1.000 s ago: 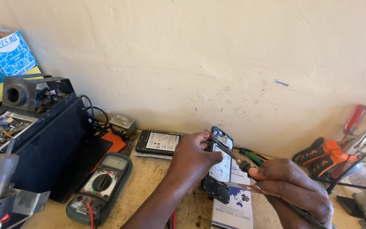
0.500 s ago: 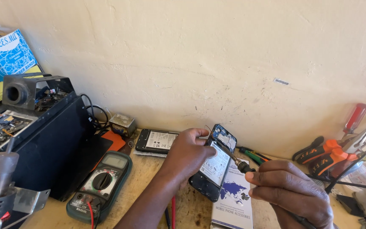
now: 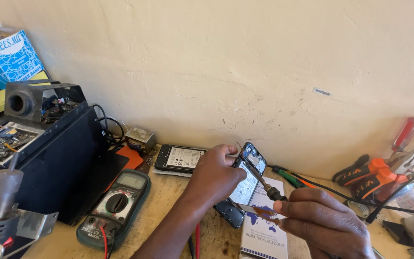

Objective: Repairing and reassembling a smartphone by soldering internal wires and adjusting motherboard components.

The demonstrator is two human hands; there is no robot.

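Head view, looking down at a rough wooden bench (image 3: 168,206) against a bumpy cream wall (image 3: 245,62).

Left hand (image 3: 214,175) curled shut around an opened phone (image 3: 246,184), near the middle of the bench, close to the back edge. Phone tilted up on its lower end, inside parts facing out: small dark bits at the top, a flat pale block below. Fingers wrapped over its left side.

Right hand (image 3: 324,225) pinched shut on a thin screwdriver (image 3: 260,180), toward the front edge. Metal tip touching the upper part of the phone. Thin, flat and shiny shaft, dark and round near the fingers.

Under both hands, lying flat: a small white box (image 3: 264,235) with a blue map picture.

Just behind the left hand, near the wall: a second phone (image 3: 180,158), black, flat, with a pale sticker on it.

Toward the left front edge: a dark green meter (image 3: 116,204) with a round dial, a grey screen and a red wire.

At the left edge: a big black box (image 3: 58,163) with a circuit board (image 3: 3,141) on top, a blue cardboard box (image 3: 8,57) behind it, and a grey iron in a metal stand (image 3: 1,201) at the front corner.

At the right edge: orange-handled pliers (image 3: 374,175) and a red-handled tool (image 3: 406,134) leaning on the wall.
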